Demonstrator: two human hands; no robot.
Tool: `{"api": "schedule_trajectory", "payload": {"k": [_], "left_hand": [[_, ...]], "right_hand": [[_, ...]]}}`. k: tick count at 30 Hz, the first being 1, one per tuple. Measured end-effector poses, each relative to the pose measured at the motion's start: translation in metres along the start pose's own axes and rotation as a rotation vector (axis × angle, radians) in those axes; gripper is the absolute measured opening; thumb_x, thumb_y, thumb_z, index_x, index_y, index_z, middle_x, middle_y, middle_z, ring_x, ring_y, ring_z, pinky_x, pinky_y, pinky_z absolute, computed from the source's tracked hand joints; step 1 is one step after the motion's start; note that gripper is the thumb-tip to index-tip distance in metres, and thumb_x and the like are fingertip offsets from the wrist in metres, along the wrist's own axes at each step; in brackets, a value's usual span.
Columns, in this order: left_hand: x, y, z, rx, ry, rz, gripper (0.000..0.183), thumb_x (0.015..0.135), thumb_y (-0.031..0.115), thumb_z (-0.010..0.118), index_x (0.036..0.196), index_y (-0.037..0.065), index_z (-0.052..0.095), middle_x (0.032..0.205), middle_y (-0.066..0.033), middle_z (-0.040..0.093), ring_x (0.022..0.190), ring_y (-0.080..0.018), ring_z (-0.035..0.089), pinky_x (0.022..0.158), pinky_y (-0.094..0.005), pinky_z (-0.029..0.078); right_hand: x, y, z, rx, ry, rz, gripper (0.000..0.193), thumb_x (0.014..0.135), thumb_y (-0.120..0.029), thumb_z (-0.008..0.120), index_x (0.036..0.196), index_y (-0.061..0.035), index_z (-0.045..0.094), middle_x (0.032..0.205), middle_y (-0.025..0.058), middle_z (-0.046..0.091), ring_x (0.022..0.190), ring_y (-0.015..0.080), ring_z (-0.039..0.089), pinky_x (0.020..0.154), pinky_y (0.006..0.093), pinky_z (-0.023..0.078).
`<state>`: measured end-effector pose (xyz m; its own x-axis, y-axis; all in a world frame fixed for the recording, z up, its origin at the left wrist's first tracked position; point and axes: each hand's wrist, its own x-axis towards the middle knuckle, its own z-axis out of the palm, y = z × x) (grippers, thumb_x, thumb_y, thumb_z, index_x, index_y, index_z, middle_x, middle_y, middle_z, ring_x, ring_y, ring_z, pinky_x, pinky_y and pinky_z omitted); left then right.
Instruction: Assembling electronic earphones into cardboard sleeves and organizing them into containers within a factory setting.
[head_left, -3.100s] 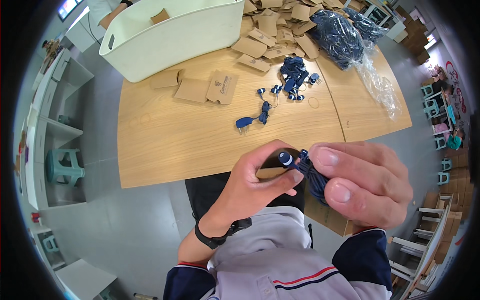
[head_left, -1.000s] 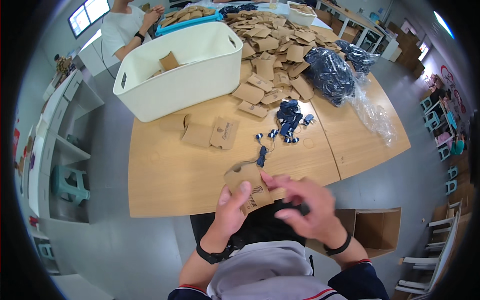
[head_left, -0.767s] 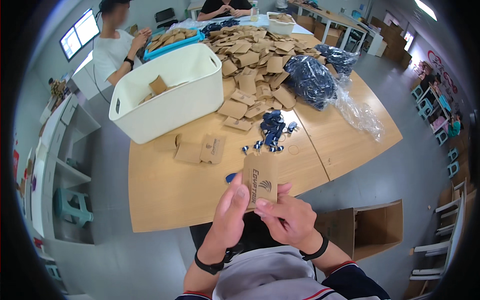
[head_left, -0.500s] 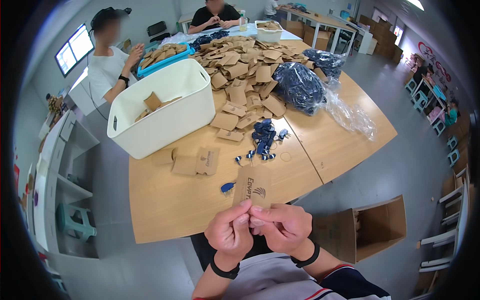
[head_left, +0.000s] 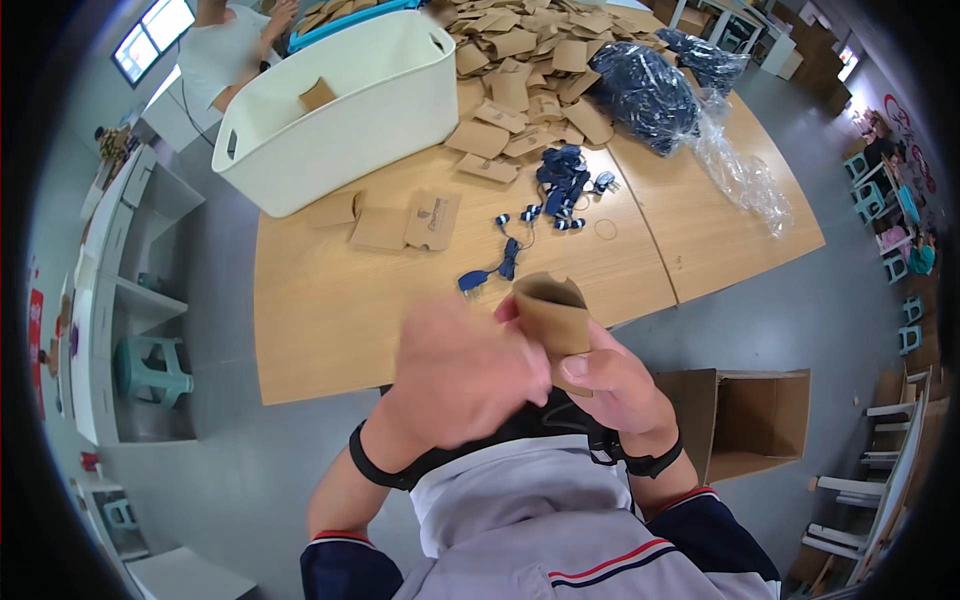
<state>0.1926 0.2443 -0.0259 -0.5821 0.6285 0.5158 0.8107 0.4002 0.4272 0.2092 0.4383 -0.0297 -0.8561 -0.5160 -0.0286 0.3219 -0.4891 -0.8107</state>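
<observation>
My right hand [head_left: 625, 385] grips a small brown cardboard pillow box [head_left: 556, 322]. The box stands upright with its top end open like a tube. My left hand [head_left: 465, 365] is beside it, close to the box's lower left side. Motion smears its fingers, so their state is unclear. Just beyond the hands lies a pair of navy earphones [head_left: 508, 260], its cord bundled and its blue plug towards me. Farther right is a small heap of navy earphones [head_left: 563, 178]. Flat cardboard boxes [head_left: 405, 225] rest on the table to the left.
A large white bin [head_left: 345, 145] with a cardboard box inside stands on the wooden table [head_left: 330, 310]. Behind lies a pile of cardboard boxes [head_left: 520, 85], with clear bags of navy items [head_left: 645, 95] on its right. An open carton [head_left: 740, 425] stands right of me. A person sits at far left.
The box has gone from flat between both hands to opened and upright in my right hand. My left hand has come off it. The view has tilted down; the nearest earphones' cord now shows.
</observation>
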Motion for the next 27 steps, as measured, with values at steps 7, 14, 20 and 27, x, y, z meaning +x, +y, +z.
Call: {"api": "schedule_trajectory", "payload": {"k": [7,14,20,27], "left_hand": [[0.009,-0.023,-0.011,-0.293,0.064,-0.014,0.024,0.086,0.029,0.063,0.077,0.008,0.071,0.121,-0.0154,0.06,0.115,-0.03,0.042,0.101,-0.0443,0.028],[0.002,-0.013,0.005,-0.47,0.164,-0.28,0.021,0.088,0.021,0.062,0.073,0.006,0.064,0.121,-0.0179,0.054,0.118,-0.0253,0.04,0.102,-0.0414,0.026],[0.003,-0.003,0.026,-0.777,0.342,-0.451,0.036,0.075,0.014,0.074,0.1,0.01,0.048,0.133,-0.0143,0.036,0.123,-0.0199,0.032,0.103,-0.0336,0.024],[-0.008,-0.003,0.039,-1.154,0.044,-0.472,0.072,0.074,0.025,0.075,0.13,0.012,0.031,0.143,-0.0146,0.034,0.129,-0.025,0.034,0.104,-0.038,0.028]], "right_hand": [[-0.003,0.0,0.016,-0.261,0.01,0.129,0.02,0.094,-0.02,0.059,0.102,-0.0014,0.057,0.075,0.0001,0.056,0.051,0.0012,0.042,0.043,0.0171,0.032],[0.007,0.01,0.021,-0.701,0.28,-0.059,0.025,0.091,-0.019,0.063,0.107,0.0002,0.058,0.08,0.0088,0.062,0.07,0.0153,0.059,0.063,0.0286,0.048],[0.007,0.01,0.002,-1.089,0.178,-0.346,0.031,0.081,-0.016,0.071,0.106,-0.0027,0.06,0.093,0.0155,0.066,0.083,0.036,0.063,0.074,0.0364,0.051],[0.001,-0.001,0.001,-1.019,-0.127,-0.172,0.025,0.08,-0.012,0.071,0.102,-0.0079,0.062,0.086,0.0088,0.067,0.074,0.0259,0.064,0.07,0.0326,0.051]]}}
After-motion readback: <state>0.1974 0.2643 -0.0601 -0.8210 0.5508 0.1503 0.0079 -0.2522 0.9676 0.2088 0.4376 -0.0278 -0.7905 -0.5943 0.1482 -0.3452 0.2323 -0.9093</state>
